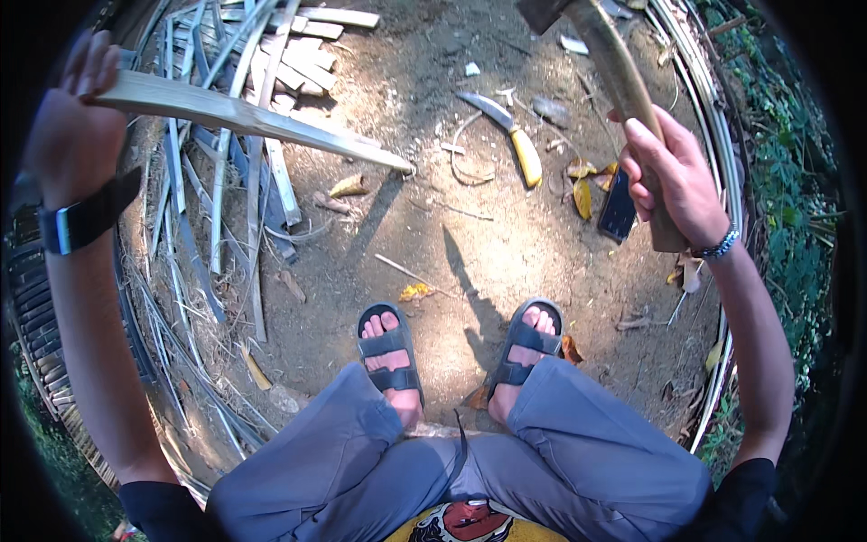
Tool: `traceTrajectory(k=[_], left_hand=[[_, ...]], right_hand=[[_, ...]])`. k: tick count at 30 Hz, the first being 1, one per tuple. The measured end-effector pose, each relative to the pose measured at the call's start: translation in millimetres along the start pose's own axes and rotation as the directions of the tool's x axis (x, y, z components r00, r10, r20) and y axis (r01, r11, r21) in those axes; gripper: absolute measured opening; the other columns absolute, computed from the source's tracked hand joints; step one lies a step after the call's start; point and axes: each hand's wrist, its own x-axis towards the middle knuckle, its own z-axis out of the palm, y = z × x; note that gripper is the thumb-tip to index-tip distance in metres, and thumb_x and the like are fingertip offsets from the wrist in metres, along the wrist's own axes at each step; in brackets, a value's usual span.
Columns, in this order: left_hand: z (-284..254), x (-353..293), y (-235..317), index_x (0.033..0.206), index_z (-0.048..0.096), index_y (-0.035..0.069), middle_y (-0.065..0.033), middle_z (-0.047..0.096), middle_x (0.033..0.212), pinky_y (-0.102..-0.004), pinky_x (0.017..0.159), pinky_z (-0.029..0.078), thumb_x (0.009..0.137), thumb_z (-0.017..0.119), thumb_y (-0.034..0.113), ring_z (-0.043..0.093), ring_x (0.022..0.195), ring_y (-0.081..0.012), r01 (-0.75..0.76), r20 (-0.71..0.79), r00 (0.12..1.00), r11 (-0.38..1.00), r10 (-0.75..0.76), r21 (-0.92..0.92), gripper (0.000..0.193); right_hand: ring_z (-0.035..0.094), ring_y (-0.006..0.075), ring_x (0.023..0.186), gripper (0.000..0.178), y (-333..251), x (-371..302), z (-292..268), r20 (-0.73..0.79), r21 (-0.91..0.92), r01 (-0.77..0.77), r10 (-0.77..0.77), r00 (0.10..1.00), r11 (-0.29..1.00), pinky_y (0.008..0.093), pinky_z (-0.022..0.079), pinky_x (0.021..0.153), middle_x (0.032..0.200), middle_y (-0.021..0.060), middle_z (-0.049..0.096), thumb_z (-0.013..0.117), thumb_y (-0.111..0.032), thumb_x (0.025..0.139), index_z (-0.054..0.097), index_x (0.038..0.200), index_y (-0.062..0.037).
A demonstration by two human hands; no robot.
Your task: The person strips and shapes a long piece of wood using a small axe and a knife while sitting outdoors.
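At the far left, my left hand (pixel 81 126) grips one end of a pale split wooden stake (pixel 244 117). The stake slants to the right, and its thin end meets the ground. On the right, my right hand (pixel 673 176) is closed around the wooden handle of a tool (pixel 614 59). Its dark metal head is cut off by the top edge, so I cannot tell whether it is a hammer or a hatchet. Between my hands, a small sickle (pixel 510 135) with a yellow handle lies on the dirt. A dark phone (pixel 618 210) lies just left of my right wrist.
Split wood pieces (pixel 307 68) and long thin strips (pixel 217 181) are heaped at the left. Bundled strips (pixel 722 117) curve along the right edge beside green plants (pixel 786 244). My sandalled feet (pixel 391 352) are on the bare ground, among dry leaves (pixel 582 194).
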Motion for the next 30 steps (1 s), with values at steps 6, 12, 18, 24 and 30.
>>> traceTrajectory(k=[6, 12, 18, 24, 30], left_hand=[[32, -31, 43, 0.071, 0.033, 0.013, 0.0029, 0.026, 0.053, -0.0244, 0.044, 0.024, 0.103, 0.037, 0.03, 0.025, 0.044, -0.0089, 0.05, 0.121, 0.992, 0.997, -0.043, -0.051, 0.036], [21, -61, 77, 0.067, 0.032, 0.014, 0.0034, 0.025, 0.052, -0.0236, 0.041, 0.023, 0.102, 0.038, 0.03, 0.022, 0.042, -0.0077, 0.081, 0.059, 0.995, 0.99, -0.074, -0.119, 0.039], [2, -109, 91, 0.069, 0.032, 0.014, 0.0029, 0.025, 0.053, -0.0217, 0.039, 0.024, 0.103, 0.035, 0.029, 0.021, 0.041, -0.0073, 0.123, 0.179, 0.981, 0.95, -0.073, -0.288, 0.038], [-17, -138, 86, 0.07, 0.031, 0.014, 0.0034, 0.025, 0.054, -0.0212, 0.039, 0.024, 0.103, 0.037, 0.027, 0.021, 0.041, -0.0063, 0.063, 0.109, 0.994, 0.944, -0.028, -0.324, 0.035], [-28, -124, 82, 0.072, 0.031, 0.013, 0.0029, 0.026, 0.054, -0.0211, 0.042, 0.024, 0.101, 0.04, 0.023, 0.024, 0.043, -0.0061, 0.071, 0.116, 0.993, 0.946, -0.036, -0.315, 0.032]], right_hand=[[0.049, 0.0034, 0.048, 0.032, -65, 40, 19, 0.053, 0.037, 0.169, -0.17, 0.984, 0.985, 0.0222, 0.046, 0.04, 0.066, -0.0032, 0.05, 0.059, -0.034, 0.096, 0.048, 0.104, -0.0044], [0.051, 0.0045, 0.048, 0.03, -96, 23, 35, 0.115, -0.011, 0.278, -0.274, 0.955, 0.961, 0.0229, 0.048, 0.041, 0.066, -0.0028, 0.051, 0.058, -0.031, 0.096, 0.047, 0.1, -0.0031], [0.052, 0.006, 0.049, 0.035, -47, -3, 45, 0.174, -0.228, 0.195, -0.157, 0.972, 0.954, 0.0237, 0.048, 0.041, 0.069, -0.0008, 0.053, 0.058, -0.034, 0.096, 0.049, 0.111, -0.0032], [0.063, 0.0203, 0.051, 0.048, 14, -7, 98, 0.215, -0.303, 0.169, -0.106, 0.971, 0.938, 0.0347, 0.053, 0.047, 0.072, 0.0129, 0.062, 0.055, -0.043, 0.094, 0.05, 0.108, 0.0028], [0.063, 0.0457, 0.088, 0.044, 72, -7, 174, 0.075, -0.346, 0.238, -0.226, 0.971, 0.907, 0.0514, 0.048, 0.082, 0.082, 0.0281, 0.064, 0.053, -0.038, 0.093, 0.052, 0.11, 0.0038]])
